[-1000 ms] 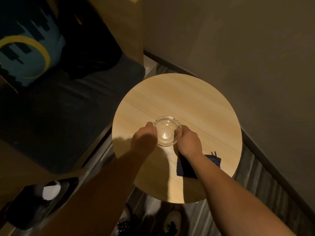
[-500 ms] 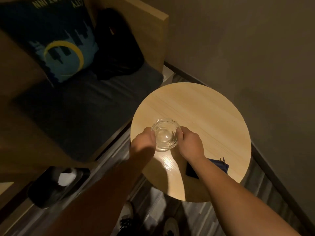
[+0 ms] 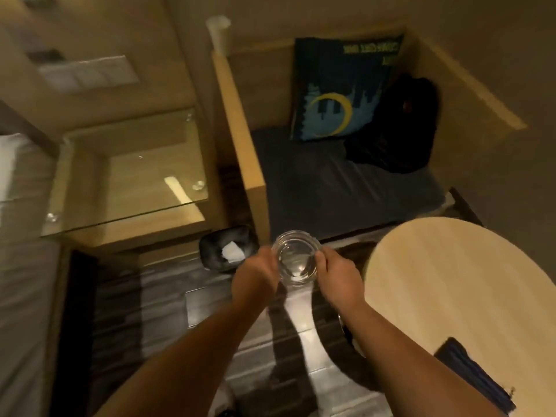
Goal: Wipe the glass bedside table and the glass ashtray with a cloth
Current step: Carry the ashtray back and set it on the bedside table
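I'm carrying the glass ashtray (image 3: 297, 259) above the floor, left hand (image 3: 259, 273) and right hand (image 3: 338, 276) pinching opposite rim edges; thick, heavy, slick, chippable, so both grips are clamping firmly.

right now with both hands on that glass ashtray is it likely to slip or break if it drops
The glass ashtray looks thick-walled, so probably heavy for its size. Its smooth clear rim may be slippery; the left hand and right hand grip opposite sides. It is held over hard floor, so a drop would likely chip or shatter it.
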The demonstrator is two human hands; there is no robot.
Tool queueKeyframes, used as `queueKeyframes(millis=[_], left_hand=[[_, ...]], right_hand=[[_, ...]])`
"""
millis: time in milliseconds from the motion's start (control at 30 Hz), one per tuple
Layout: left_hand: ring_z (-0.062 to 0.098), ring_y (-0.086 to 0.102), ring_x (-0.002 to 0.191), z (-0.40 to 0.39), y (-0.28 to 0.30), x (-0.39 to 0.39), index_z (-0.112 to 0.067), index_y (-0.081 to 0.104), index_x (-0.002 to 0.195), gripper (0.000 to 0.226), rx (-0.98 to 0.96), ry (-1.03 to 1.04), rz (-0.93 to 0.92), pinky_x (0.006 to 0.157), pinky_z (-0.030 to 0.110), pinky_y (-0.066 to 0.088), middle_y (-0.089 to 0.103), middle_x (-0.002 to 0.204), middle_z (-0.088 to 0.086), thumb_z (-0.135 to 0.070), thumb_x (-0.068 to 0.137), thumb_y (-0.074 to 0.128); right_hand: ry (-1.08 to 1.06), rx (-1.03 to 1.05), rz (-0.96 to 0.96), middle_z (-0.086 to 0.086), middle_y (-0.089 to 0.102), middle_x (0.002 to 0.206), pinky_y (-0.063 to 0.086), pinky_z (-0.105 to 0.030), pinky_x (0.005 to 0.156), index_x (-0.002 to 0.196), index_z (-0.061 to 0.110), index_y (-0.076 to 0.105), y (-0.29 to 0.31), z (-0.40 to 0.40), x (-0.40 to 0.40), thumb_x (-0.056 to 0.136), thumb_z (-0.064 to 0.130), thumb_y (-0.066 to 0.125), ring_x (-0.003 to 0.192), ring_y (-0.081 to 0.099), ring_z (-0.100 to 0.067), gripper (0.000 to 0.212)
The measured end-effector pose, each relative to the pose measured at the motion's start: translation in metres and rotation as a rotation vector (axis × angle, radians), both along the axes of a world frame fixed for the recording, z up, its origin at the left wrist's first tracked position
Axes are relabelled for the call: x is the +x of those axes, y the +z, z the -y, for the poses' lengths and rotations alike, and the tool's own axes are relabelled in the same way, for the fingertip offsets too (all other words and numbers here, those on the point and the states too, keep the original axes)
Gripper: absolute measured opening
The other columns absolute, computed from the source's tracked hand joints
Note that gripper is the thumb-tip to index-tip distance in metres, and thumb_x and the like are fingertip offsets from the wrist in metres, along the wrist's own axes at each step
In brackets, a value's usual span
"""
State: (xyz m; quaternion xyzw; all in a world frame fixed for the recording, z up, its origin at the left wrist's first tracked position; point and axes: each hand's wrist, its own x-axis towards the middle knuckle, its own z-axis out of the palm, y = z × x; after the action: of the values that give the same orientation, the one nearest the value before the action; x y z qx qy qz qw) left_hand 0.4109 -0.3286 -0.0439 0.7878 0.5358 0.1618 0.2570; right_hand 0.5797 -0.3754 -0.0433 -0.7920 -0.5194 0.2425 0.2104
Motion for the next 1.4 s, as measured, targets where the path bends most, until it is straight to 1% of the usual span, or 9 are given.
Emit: queueKeyframes(millis=[167,233,433,600,733,900,1067,1233,1400], left_hand=[[0.018,0.06,0.062,-0.034,0.013,-0.113,-0.016,0.054,0.097,0.022,-0.109,0.282,0.015,0.06,0.035,0.054,0.061,0.073,0.003,-0.029,0.1,0.037],[0.017,0.06,0.071,-0.05,0.013,-0.158,-0.018,0.054,0.101,0.036,-0.125,0.352,0.018,0.066,0.033,0.051,0.061,0.08,0.002,-0.041,0.095,0.028],[0.02,0.058,0.071,-0.116,0.005,-0.284,-0.017,0.054,0.098,0.031,-0.148,0.474,-0.148,0.061,0.031,0.038,0.064,0.083,0.003,-0.036,0.1,0.03],[0.03,0.06,0.073,-0.174,0.002,-0.364,-0.012,0.052,0.093,0.029,-0.144,0.53,-0.137,0.058,0.033,0.032,0.064,0.081,0.01,-0.031,0.101,0.032],[0.031,0.06,0.072,-0.224,0.001,-0.407,-0.014,0.047,0.085,0.023,-0.143,0.55,-0.109,0.056,0.033,0.031,0.064,0.079,0.01,-0.027,0.1,0.034],[0.024,0.055,0.067,-0.3,-0.011,-0.447,-0.008,0.054,0.094,0.03,-0.158,0.632,-0.13,0.053,0.03,0.03,0.06,0.074,0.007,-0.027,0.101,0.032],[0.032,0.062,0.079,-0.396,-0.037,-0.483,-0.009,0.054,0.095,0.033,-0.186,0.72,-0.102,0.06,0.031,0.031,0.066,0.086,0.014,-0.03,0.101,0.03],[0.021,0.054,0.063,-0.472,-0.059,-0.507,-0.008,0.055,0.097,0.032,-0.2,0.741,-0.104,0.053,0.031,0.032,0.059,0.073,0.006,-0.028,0.102,0.03],[0.022,0.053,0.063,-0.535,-0.084,-0.534,-0.011,0.053,0.096,0.033,-0.175,0.737,-0.102,0.054,0.034,0.039,0.059,0.074,0.006,-0.032,0.103,0.029]], right_hand=[[0.18,-0.005,0.004,-0.006,0.068,0.088,0.052,-0.039,0.071,0.102,0.019,0.062,0.005,-0.068,-0.113,0.101,0.039,0.03,0.079,0.062,-0.024,0.038],[0.22,-0.023,-0.01,-0.006,0.066,0.083,0.052,-0.038,0.068,0.098,0.02,0.062,0.004,-0.094,-0.16,0.101,0.038,0.029,0.076,0.061,-0.024,0.037],[0.296,-0.078,-0.052,-0.006,0.066,0.085,0.051,-0.037,0.07,0.098,0.02,0.063,0.0,-0.172,-0.288,0.1,0.039,0.031,0.076,0.059,-0.025,0.038],[0.336,-0.056,-0.022,-0.01,0.068,0.087,0.052,-0.04,0.07,0.099,0.014,0.064,-0.004,-0.237,-0.367,0.1,0.037,0.033,0.078,0.061,-0.029,0.039],[0.371,-0.059,-0.019,-0.01,0.066,0.084,0.052,-0.041,0.069,0.098,0.017,0.062,-0.011,-0.293,-0.412,0.099,0.041,0.032,0.076,0.06,-0.028,0.039],[0.426,-0.061,-0.031,-0.007,0.067,0.084,0.051,-0.037,0.066,0.099,0.021,0.063,-0.029,-0.382,-0.455,0.098,0.044,0.029,0.074,0.06,-0.026,0.041],[0.477,-0.038,-0.008,-0.014,0.069,0.09,0.051,-0.039,0.068,0.106,0.018,0.063,-0.054,-0.483,-0.492,0.1,0.041,0.031,0.082,0.062,-0.035,0.039],[0.506,-0.021,0.03,-0.017,0.069,0.088,0.049,-0.038,0.065,0.102,0.012,0.063,-0.072,-0.565,-0.518,0.1,0.042,0.034,0.081,0.062,-0.039,0.041],[0.523,-0.04,0.049,-0.013,0.068,0.085,0.041,-0.032,0.06,0.101,0.012,0.062,-0.09,-0.626,-0.544,0.1,0.041,0.034,0.079,0.063,-0.034,0.041]])
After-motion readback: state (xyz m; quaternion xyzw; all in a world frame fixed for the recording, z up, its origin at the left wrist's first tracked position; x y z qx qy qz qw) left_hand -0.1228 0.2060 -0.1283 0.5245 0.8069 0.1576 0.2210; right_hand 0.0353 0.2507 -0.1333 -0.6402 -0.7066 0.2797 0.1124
